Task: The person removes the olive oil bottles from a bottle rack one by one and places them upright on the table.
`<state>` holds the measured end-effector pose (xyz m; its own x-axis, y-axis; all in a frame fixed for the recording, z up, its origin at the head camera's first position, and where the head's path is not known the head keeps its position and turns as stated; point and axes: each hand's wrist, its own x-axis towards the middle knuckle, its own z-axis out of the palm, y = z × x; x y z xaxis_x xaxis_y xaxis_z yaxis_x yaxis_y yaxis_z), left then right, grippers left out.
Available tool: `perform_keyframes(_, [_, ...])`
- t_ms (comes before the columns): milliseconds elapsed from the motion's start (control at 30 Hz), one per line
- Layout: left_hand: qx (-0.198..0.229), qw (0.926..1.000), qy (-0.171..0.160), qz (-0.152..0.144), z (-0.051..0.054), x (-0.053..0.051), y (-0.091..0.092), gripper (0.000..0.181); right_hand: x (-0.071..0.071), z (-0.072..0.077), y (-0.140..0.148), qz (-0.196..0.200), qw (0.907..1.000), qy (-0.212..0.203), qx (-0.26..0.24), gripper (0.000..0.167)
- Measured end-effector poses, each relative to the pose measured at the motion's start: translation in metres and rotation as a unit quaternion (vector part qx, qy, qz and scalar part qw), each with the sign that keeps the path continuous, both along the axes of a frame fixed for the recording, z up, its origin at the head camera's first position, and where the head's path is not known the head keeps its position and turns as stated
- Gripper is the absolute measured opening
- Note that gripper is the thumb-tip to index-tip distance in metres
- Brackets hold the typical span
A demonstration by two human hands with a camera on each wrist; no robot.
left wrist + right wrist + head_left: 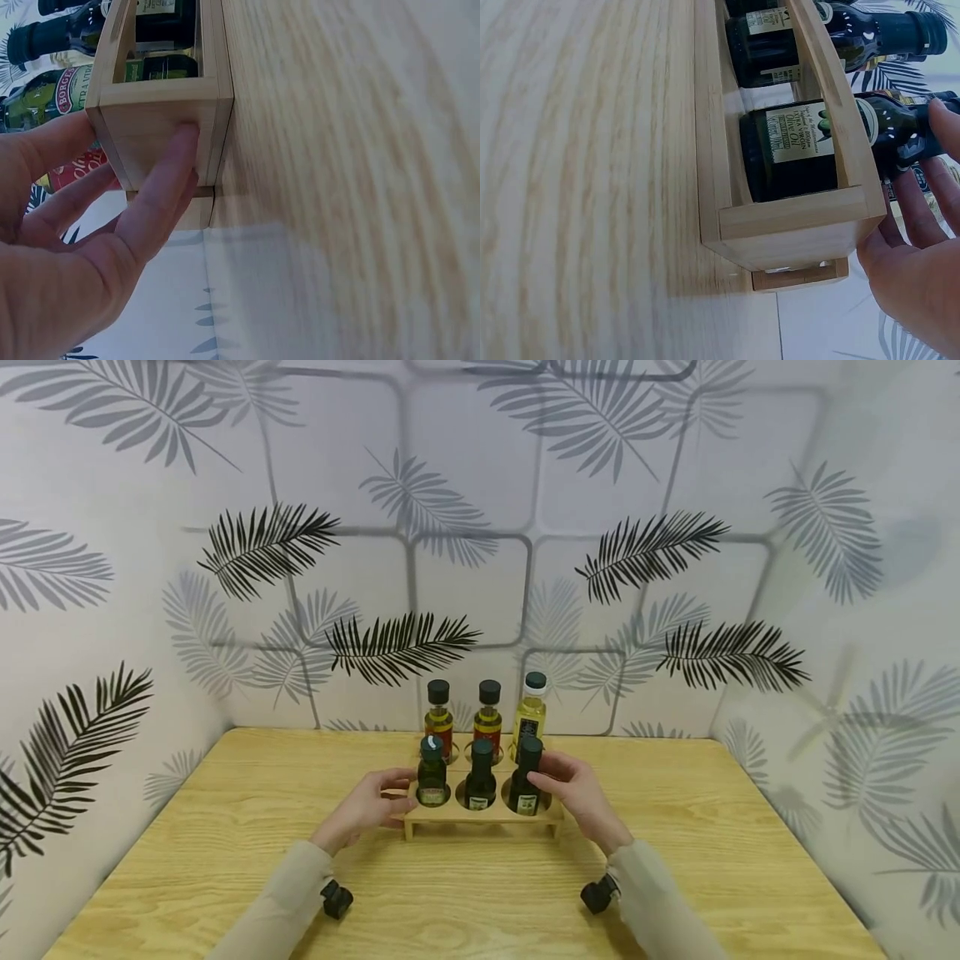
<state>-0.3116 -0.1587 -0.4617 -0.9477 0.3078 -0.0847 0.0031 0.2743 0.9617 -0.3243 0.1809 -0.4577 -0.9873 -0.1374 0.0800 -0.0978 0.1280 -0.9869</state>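
A two-tier wooden rack (480, 816) holds several bottles upright in round holes. My left hand (366, 806) is at its left end, and in the left wrist view a fingertip touches the end panel (150, 131). At the front right hole, my right hand (579, 793) holds a dark olive oil bottle (527, 781) round its neck, thumb on the near side. Its label (799, 135) shows in the right wrist view. Beside it in the front row stand a dark bottle (480, 781) and a green bottle (432, 777).
Behind, on the higher tier, are two red-labelled bottles (438, 722) with dark caps and a yellow oil bottle (530, 714). The wooden table (480, 902) runs back to a leaf-patterned wall (480, 585), with similar walls at both sides.
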Motion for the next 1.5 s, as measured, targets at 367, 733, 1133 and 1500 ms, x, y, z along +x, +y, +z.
perform_keyframes(367, [-0.004, 0.9995, -0.005, -0.032, 0.000, -0.005, -0.007, 0.058, -0.003, 0.002, -0.006, 0.004, 0.9998, 0.001, 0.018, 0.047])
perform_keyframes(733, [-0.014, 0.9993, -0.021, -0.026, 0.002, -0.005, -0.004, 0.058, -0.001, -0.001, -0.009, 0.006, 0.9995, 0.018, 0.024, 0.047])
perform_keyframes(1133, [-0.020, 0.9989, -0.040, -0.009, 0.008, -0.005, 0.000, 0.058, 0.000, 0.009, -0.007, -0.017, 0.9990, 0.034, 0.024, 0.046])
perform_keyframes(1500, [-0.026, 0.9984, -0.050, -0.005, 0.011, -0.005, 0.002, 0.060, -0.007, 0.027, 0.010, -0.036, 0.9957, 0.084, 0.012, 0.044])
